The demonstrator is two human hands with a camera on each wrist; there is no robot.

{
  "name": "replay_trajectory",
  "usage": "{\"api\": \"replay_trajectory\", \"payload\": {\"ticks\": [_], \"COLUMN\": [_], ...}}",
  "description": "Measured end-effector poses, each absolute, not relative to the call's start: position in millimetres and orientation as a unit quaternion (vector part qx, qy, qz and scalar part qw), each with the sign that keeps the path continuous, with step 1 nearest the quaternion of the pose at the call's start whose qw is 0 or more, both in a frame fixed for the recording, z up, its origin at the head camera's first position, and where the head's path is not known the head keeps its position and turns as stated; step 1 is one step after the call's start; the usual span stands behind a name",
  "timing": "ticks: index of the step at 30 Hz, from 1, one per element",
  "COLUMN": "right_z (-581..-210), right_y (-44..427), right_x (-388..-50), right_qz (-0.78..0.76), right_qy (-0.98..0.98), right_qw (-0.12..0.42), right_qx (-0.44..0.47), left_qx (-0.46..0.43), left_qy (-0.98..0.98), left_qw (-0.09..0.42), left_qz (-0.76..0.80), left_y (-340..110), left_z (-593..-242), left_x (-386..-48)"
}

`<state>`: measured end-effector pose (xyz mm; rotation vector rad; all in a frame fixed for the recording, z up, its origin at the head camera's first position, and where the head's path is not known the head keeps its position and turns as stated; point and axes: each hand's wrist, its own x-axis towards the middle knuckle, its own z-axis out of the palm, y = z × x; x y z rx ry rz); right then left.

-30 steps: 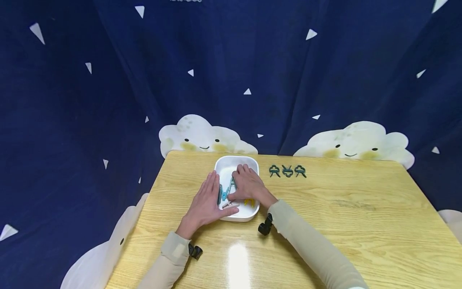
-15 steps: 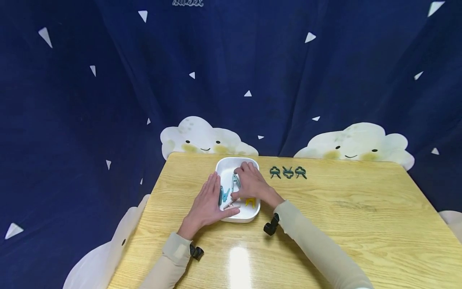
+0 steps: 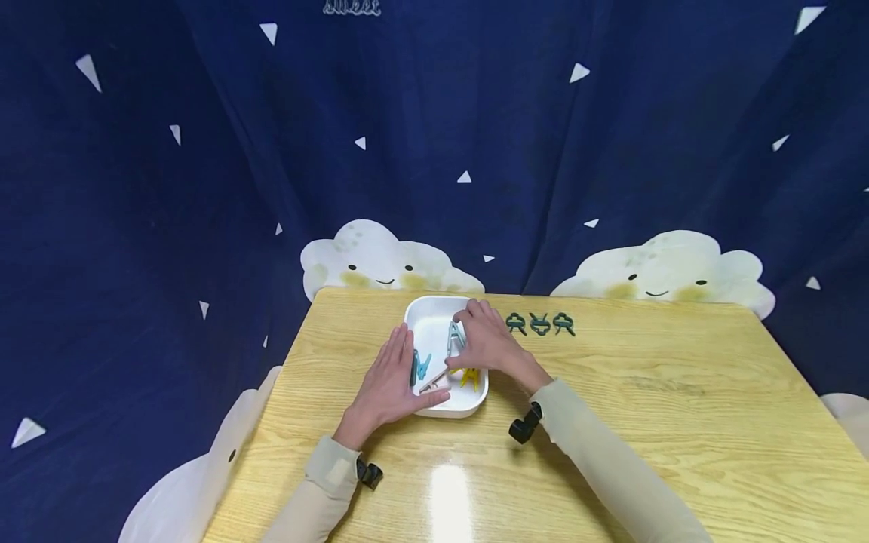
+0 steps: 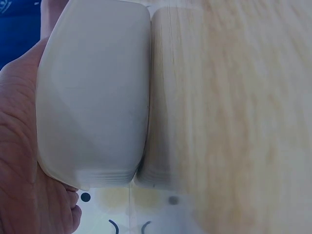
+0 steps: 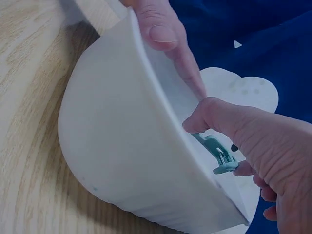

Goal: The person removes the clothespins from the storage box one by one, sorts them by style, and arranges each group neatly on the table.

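Note:
A white plastic basin (image 3: 451, 412) stands on the table. My left hand (image 3: 388, 377) lies along its left side with fingers straight and the thumb across the near rim. With thumb and fingertip, my right hand (image 3: 495, 343) pinches a teal clip (image 5: 218, 153) inside the basin, near its right side. Below that clip lie a yellow clip (image 3: 470, 378) and a pale pink clip (image 3: 434, 384). Toward the left wall sit a light blue clip (image 3: 422, 366) and a dark green clip (image 3: 413, 368), the latter partly hidden by my left hand.
Three dark green clips (image 3: 539, 324) lie in a row on the wooden table (image 3: 652, 422), right of the basin. Behind the table's far edge hangs a dark blue curtain (image 3: 414, 113) with clouds and white triangles. Black wrist cameras (image 3: 526, 426) sit below both sleeves.
My right hand has moved to the right inside the basin, carrying the teal clip away from the light blue one. The left hand stays on the basin's left side.

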<state>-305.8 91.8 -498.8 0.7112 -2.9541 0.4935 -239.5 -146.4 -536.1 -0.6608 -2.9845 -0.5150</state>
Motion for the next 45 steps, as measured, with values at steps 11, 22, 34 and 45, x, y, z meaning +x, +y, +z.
{"api": "replay_trajectory", "payload": {"ticks": [11, 22, 34, 45], "right_z": [-489.0, -486.1, -495.8, -517.5], "right_y": [111.2, 146.8, 182.6, 198.2], "right_x": [-304.3, -310.9, -312.2, -311.3], "right_qz": [0.183, 0.196, 0.216, 0.174], "right_qy": [-0.957, -0.960, -0.958, -0.969], "right_qw": [0.041, 0.036, 0.043, 0.035], "right_qx": [0.220, 0.195, 0.181, 0.171], "left_qx": [-0.207, -0.199, -0.205, -0.203], "left_qy": [-0.963, -0.965, -0.962, -0.963], "left_qw": [0.030, 0.021, 0.024, 0.021], "left_qz": [-0.171, -0.169, -0.176, -0.175], "left_y": [-146.1, -146.8, -146.3, -145.7], "left_z": [-537.2, -536.6, -534.3, -536.2], "left_x": [-241.1, -241.0, -240.1, -239.1]}}
